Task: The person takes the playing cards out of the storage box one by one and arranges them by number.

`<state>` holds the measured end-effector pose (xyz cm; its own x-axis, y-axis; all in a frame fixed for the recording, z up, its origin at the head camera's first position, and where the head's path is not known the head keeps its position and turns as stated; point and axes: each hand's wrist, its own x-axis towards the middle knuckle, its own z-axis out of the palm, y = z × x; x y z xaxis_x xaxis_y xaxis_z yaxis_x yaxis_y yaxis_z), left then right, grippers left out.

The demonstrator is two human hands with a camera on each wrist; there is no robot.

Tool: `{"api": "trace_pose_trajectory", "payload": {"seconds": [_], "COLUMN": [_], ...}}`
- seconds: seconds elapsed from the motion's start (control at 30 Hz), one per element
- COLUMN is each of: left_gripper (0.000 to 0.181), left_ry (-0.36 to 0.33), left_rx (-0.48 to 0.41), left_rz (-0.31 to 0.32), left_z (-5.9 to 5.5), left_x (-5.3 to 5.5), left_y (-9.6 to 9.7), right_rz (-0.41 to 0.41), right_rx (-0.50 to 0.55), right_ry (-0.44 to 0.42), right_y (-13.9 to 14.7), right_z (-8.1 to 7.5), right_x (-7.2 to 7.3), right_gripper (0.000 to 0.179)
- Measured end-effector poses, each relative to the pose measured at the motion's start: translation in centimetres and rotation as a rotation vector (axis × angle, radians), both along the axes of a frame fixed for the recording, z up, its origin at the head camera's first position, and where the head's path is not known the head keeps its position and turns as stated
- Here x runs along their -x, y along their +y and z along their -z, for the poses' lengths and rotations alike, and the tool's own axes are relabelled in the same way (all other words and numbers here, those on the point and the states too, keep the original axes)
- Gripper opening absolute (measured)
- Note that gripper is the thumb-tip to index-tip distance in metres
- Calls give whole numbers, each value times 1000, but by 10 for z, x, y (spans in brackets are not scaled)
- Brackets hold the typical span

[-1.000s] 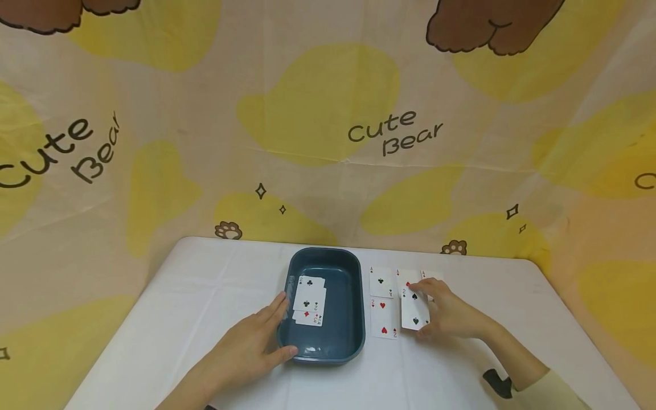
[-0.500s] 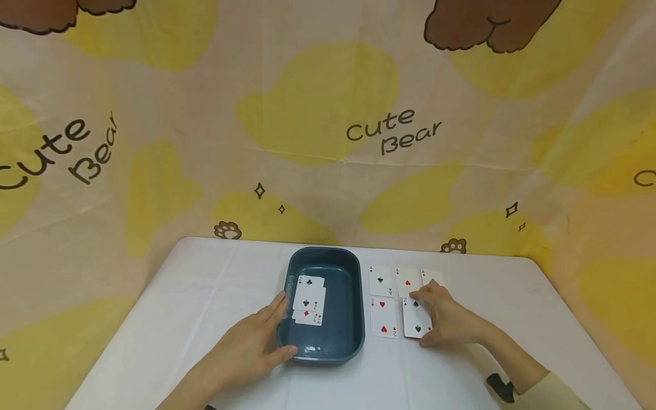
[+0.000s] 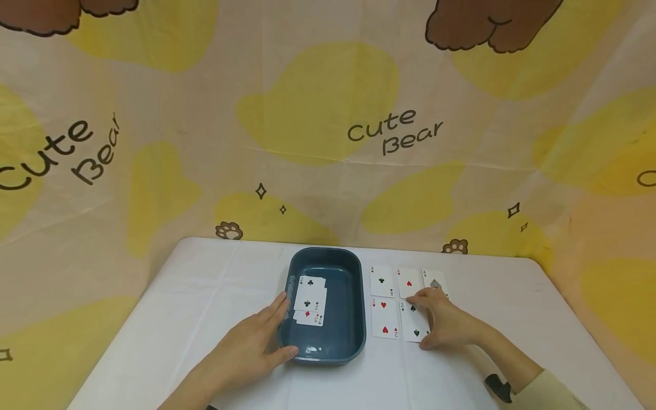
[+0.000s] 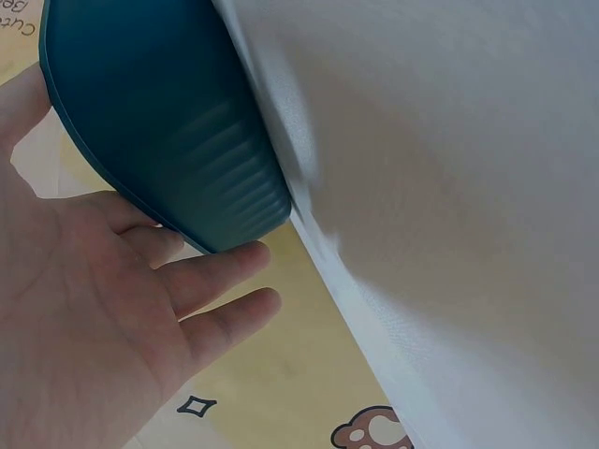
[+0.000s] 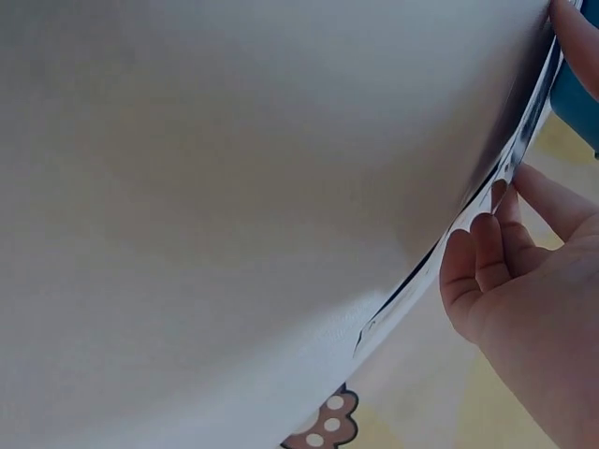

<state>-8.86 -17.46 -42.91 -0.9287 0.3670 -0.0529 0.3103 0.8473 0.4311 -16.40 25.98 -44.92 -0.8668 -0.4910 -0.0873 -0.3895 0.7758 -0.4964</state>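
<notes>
My right hand (image 3: 448,319) pinches a two of spades (image 3: 412,332) by its edges, index finger at the far edge and thumb at the near one. That card lies flat, or nearly so, on the white table, right of a two of hearts (image 3: 385,319). Behind this pair are an ace of clubs (image 3: 381,282), an ace of hearts (image 3: 408,275) and an ace of spades (image 3: 434,277), partly covered by my fingers. My left hand (image 3: 251,344) rests against a dark blue tray (image 3: 357,307), its fairly straight fingers touching the left wall and thumb at the rim.
Inside the tray, a two of clubs (image 3: 310,293) lies over other cards, including a red diamond card (image 3: 302,316). The tray stands mid-table, left of the card rows. A yellow patterned cloth (image 3: 318,108) hangs behind the white-covered table (image 3: 215,273).
My right hand has brought the two of spades nearer and down, off the ace of hearts and beside the two of hearts. My left hand stays at the tray.
</notes>
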Motion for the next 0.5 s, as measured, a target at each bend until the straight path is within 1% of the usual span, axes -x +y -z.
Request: {"api": "trace_pose_trajectory", "payload": {"seconds": [0.17,0.37,0.5], "left_gripper": [98,98,98], "left_ry": [-1,-6,-2], "left_rx": [4,9,6], "left_rz": [-4,-3,1], "left_z": [1,1,1], "left_x": [0,0,-1], "left_y": [0,0,-1], "right_rz": [-3,10,18], "right_rx": [-2,-12,0], "right_ry": [-6,-13,-18], "right_y": [1,1,2], "right_z": [0,0,0], "right_x": [1,1,0], "right_gripper": [86,85,84]}}
